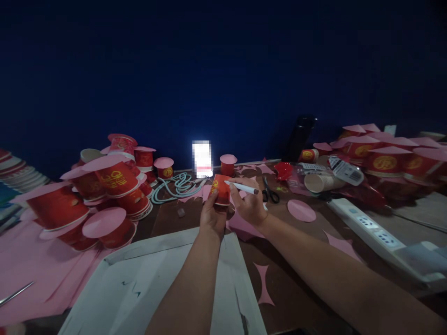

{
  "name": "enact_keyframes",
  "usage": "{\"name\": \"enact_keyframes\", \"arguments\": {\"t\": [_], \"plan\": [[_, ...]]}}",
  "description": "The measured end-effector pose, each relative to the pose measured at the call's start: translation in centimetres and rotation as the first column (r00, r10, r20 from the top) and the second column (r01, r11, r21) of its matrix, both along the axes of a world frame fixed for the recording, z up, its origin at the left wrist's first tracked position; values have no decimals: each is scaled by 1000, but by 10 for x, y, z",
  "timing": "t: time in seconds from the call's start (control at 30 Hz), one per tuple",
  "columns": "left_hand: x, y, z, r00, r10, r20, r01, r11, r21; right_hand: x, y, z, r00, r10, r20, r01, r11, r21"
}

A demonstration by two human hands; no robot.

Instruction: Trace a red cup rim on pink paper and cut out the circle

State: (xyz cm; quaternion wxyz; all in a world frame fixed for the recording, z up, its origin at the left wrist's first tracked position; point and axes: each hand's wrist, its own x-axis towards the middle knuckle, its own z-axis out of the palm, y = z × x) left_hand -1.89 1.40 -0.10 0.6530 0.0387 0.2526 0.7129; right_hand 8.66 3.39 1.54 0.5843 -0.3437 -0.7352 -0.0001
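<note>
Cup sits, apparently gripped, between left fingers.

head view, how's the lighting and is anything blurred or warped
Head view: dim overall, with the blue wall nearly black towards the top; head view: the screen glares white and is pixelated, so unreadable; head view: the cup stack at far left looks stretched and smeared; head view: the cup and pen at centre are soft but recognisable.

Dim light, glaring pixelated screen, shadowed blue wall, stacked cups stretched at left edge, soft blur
</note>
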Motion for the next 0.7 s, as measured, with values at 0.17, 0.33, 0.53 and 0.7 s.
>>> {"name": "enact_keyframes", "arguments": {"t": [0.17,0.33,0.53,0.7], "plan": [[-1,0,-1,999,-30,-17,30,999,-19,0,0,0,1000,4,4,-4,1000,-8],[-1,-2,0,997,-65,-35,64,998,-28,0,0,-1,1000,7,11,-7,1000,-25],[0,-1,1,1000,-18,-22,18,1000,-24,-1,-1,-4,1000,3,10,-3,1000,-10],[-1,-1,3,1000,-30,-8,29,999,-35,0,1,-4,999,32,-33,-33,999,-43]]}}
